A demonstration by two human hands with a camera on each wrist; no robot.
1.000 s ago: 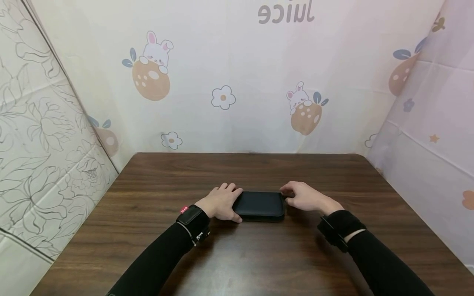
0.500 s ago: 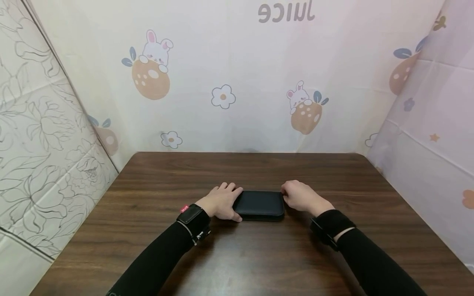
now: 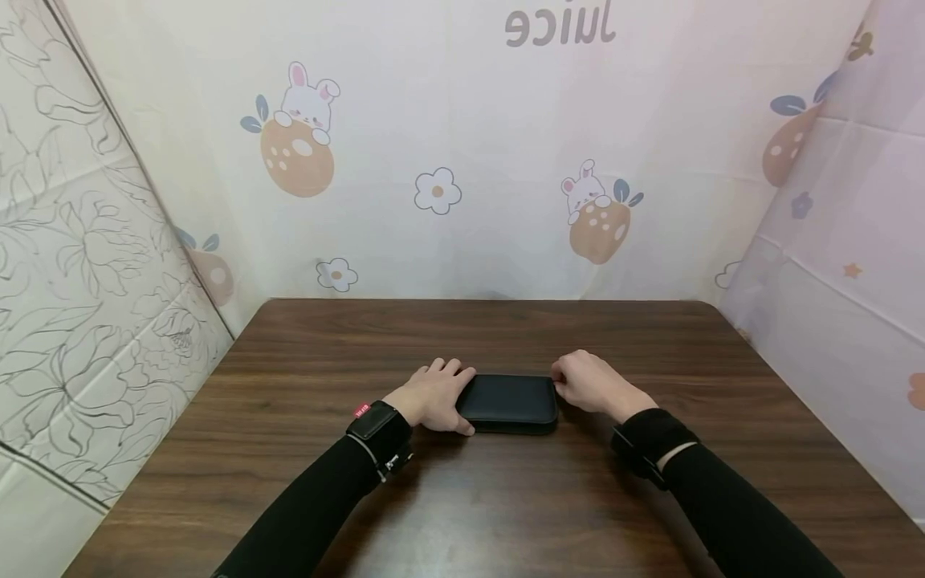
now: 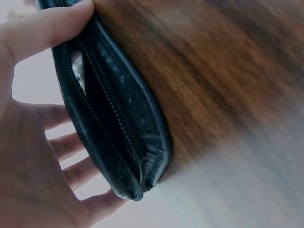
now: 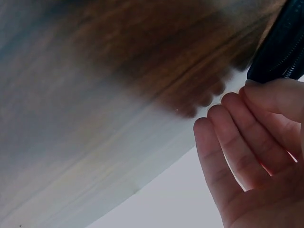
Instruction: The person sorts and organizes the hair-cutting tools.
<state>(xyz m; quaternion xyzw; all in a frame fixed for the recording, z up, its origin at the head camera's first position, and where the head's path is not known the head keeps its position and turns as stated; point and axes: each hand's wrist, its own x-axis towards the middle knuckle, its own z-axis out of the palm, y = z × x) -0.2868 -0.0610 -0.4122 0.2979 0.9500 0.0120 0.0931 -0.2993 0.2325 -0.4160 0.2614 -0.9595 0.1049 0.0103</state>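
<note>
A black zip-around wallet (image 3: pixel 509 400) lies flat on the wooden table between both hands. My left hand (image 3: pixel 429 397) holds its left end, thumb along the near edge and fingers spread at the far side. In the left wrist view, the wallet's zipper (image 4: pixel 114 107) is parted at that end, with something whitish inside the gap. At the right end, my right hand (image 3: pixel 592 381) pinches with thumb and forefinger at the wallet's corner. The right wrist view shows zipper teeth (image 5: pixel 289 69) beside the thumb; whatever lies between the fingertips is hidden. The other right fingers are bent.
The dark brown wooden table (image 3: pixel 491 498) extends around the wallet. Behind it hangs a pale curtain (image 3: pixel 491 120) with rabbits and flowers; a flower-line panel (image 3: pixel 94 241) stands left and a printed sheet (image 3: pixel 853 305) right. Both wrists wear black bands.
My right hand has closed from looser, apart fingers to a pinch at the wallet's right end, its wrist shifting slightly left. The left hand and wallet have stayed in place.
</note>
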